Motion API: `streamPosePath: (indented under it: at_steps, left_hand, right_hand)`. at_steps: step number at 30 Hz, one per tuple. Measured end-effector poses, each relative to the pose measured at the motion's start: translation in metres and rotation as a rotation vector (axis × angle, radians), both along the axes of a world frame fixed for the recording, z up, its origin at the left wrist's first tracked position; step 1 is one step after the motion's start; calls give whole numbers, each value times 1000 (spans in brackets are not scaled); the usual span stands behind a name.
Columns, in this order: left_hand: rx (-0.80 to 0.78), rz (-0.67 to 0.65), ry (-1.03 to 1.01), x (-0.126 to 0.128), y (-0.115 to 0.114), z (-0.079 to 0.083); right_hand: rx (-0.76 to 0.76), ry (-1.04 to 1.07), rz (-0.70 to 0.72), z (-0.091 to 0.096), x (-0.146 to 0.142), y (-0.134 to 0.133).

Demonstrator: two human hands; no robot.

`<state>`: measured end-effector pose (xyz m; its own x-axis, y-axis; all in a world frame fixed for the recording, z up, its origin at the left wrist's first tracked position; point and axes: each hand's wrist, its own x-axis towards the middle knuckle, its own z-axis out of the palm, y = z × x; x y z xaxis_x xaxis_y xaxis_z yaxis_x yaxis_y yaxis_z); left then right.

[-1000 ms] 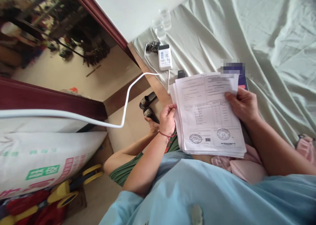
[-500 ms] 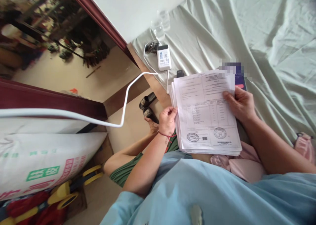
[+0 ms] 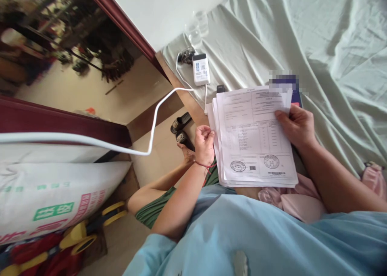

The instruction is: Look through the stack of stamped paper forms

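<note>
A stack of printed papers (image 3: pixel 256 134) lies over my lap, its top sheet bearing a table and two round stamps. My right hand (image 3: pixel 298 124) grips the stack by its right edge, with the thumb on top and the other fingers mostly hidden beneath. On the opposite side, my left hand (image 3: pixel 204 145) is closed, thumb against curled fingers, at the left edge of the sheets. Several sheets behind the top one fan out slightly towards it. A dark phone-like object (image 3: pixel 294 92), partly blurred out, shows behind the top right corner of the papers.
On the pale green bed sheet (image 3: pixel 248 46) lie a white power adapter (image 3: pixel 201 70), a small black object (image 3: pixel 220 89) and clear cups (image 3: pixel 196 28). A white cable (image 3: pixel 152 126) crosses the left side. Sandals (image 3: pixel 183 124) and a printed sack (image 3: pixel 60 199) are below.
The papers have shifted slightly right along with my right hand. My left hand has moved a little left, its fingers curled more, and the rear sheets are fanned wider.
</note>
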<state>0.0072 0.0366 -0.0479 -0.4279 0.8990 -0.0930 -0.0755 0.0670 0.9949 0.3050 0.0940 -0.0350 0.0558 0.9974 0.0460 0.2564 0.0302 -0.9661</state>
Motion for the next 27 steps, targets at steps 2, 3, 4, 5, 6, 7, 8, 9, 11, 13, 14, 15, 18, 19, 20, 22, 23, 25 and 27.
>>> streamPosePath:
  at_steps: [2, 3, 4, 5, 6, 7, 8, 9, 11, 13, 14, 15, 18, 19, 20, 22, 23, 25, 27]
  left_hand:
    - [-16, 5, 59, 0, -1, 2]
    - [-25, 7, 86, 0, -2, 3]
    - [-27, 11, 108, 0, -2, 4]
    - [-26, 14, 122, 0, -3, 4]
    - [-24, 16, 129, 0, -3, 4]
    - [-22, 18, 129, 0, -2, 4]
    - [-23, 19, 123, -1, -2, 3]
    - [-29, 15, 111, -1, -2, 1]
    - [-44, -5, 81, -3, -2, -1]
    - [-45, -31, 54, -4, -3, -3]
    - [-43, -41, 46, -4, -3, -3]
    - [-42, -46, 44, -5, -4, -3]
    - [-43, -41, 37, -4, -4, -4]
    - [-43, -38, 29, -4, -4, -4]
    - [-42, -37, 18, -4, -4, -4]
    - [-42, -36, -17, -3, -4, -6]
    - [-42, -37, -35, -3, -4, -6]
    - [-40, -37, -64, -3, -5, -7]
    - [-38, -30, -81, -3, -5, -6]
  right_hand:
    - [36, 14, -56, 1, 0, 0]
    - [53, 37, -85, 2, -1, 0]
    - [66, 70, -107, 4, -2, 0]
    - [76, 113, -128, 5, -4, 0]
    - [81, 162, -142, 7, -5, 0]
    - [84, 216, -146, 9, -7, 1]
    - [82, 264, -141, 10, -8, 1]
    - [78, 298, -129, 12, -9, 1]
    - [61, 329, -97, 13, -11, 0]
    - [37, 320, -54, 14, -12, -1]
    - [27, 313, -35, 14, -13, -2]
    - [18, 310, -18, 14, -13, -2]
    - [5, 310, 3, 13, -15, -3]
    - [2, 310, 4, 13, -15, -4]
    - [2, 311, 7, 13, -15, -4]
    - [4, 321, 14, 12, -16, -4]
    - [6, 331, 20, 12, -16, -4]
    - [10, 350, 31, 12, -17, -4]
    - [5, 355, 25, 13, -18, -5]
